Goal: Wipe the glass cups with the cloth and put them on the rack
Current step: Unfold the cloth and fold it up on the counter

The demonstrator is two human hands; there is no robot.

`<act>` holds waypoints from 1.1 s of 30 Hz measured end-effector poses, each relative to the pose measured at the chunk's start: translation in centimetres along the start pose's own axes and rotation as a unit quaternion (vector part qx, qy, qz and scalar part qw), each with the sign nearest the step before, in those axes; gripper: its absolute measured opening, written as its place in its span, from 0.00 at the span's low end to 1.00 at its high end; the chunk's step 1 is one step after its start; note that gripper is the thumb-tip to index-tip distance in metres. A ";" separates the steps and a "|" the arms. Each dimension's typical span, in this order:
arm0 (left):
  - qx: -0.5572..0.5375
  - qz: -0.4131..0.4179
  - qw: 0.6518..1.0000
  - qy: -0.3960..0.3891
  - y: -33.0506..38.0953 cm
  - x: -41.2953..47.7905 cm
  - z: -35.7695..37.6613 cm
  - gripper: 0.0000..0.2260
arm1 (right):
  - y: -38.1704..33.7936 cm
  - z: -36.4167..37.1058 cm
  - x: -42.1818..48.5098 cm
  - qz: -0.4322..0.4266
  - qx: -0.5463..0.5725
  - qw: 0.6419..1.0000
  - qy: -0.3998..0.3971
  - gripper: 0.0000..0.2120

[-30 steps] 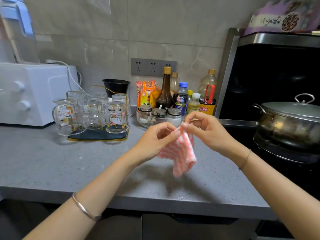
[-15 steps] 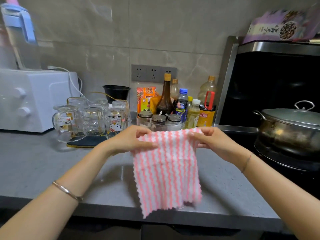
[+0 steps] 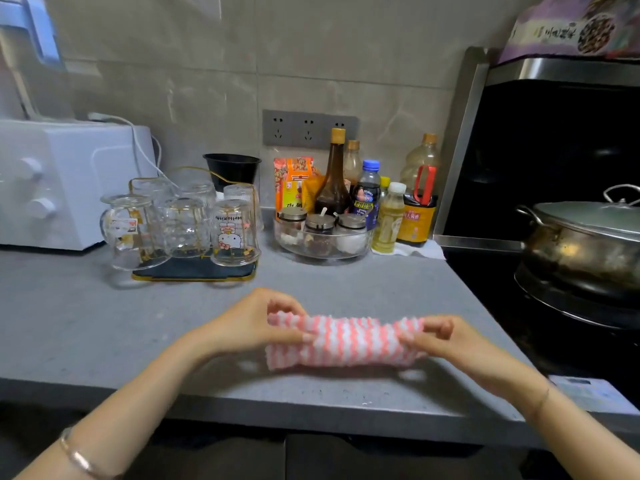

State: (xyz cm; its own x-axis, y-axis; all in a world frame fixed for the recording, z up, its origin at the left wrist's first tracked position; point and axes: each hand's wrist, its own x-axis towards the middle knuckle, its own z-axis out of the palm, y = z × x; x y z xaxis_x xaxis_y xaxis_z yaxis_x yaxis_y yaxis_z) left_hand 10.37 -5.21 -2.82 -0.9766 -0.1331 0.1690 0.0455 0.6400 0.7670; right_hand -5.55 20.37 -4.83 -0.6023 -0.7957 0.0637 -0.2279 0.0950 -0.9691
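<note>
Head view: fluffy striped cloth [image 3: 346,341] in pinch grip of left hand [image 3: 244,327], right hand [image 3: 446,344].

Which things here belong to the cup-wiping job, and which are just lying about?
Job: pink striped cloth, gripped by left hand and right hand; glass cups; rack.
Lying about: white appliance; sauce bottles; spice jars; lidded pot.

Pink-white cloth [image 3: 343,342] – fluffy, ribbed fabric; counter [image 3: 86,323] matt grey, speckled, stone-like. Glass cups [image 3: 235,233] clear, glossy, smooth. Steel-looking pot [image 3: 571,258] & lid [image 3: 588,218] – shiny metal, sides dulled.
</note>
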 end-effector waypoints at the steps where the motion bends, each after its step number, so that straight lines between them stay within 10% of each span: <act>1: 0.005 -0.007 0.999 -0.035 -0.5 -0.8 0.7 0.06 | 0.6 0.3 -0.9 0.029 -0.005 0.999 -0.031 0.20; 8: -0.066 -0.076 0.986 -0.130 -1.9 -2.7 1.9 0.06 | 1.3 0.7 -2.5 0.067 -0.037 0.991 -0.110 0.06; 23: 0.089 -0.074 0.992 0.040 -5.7 3.1 1.6 0.11 | 3.2 1.7 3.4 0.016 -0.147 0.981 0.124 0.03; 27: 0.135 -0.024 0.986 0.093 -6.1 1.8 2.7 0.14 | 3.7 1.9 2.6 -0.046 -0.372 0.912 0.165 0.14; 33: 0.107 0.053 0.993 0.008 -5.1 -0.3 3.9 0.05 | 2.5 5.1 1.0 -0.144 -0.299 0.943 -0.016 0.10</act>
State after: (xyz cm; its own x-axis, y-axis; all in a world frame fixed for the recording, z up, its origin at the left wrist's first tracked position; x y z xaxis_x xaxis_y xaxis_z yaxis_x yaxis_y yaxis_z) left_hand 9.61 -5.52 -9.22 -0.9649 -0.0678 0.2536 0.1007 0.7964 0.5963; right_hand -2.81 16.82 -8.43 -0.4281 -0.8566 0.2880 -0.7752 0.1843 -0.6042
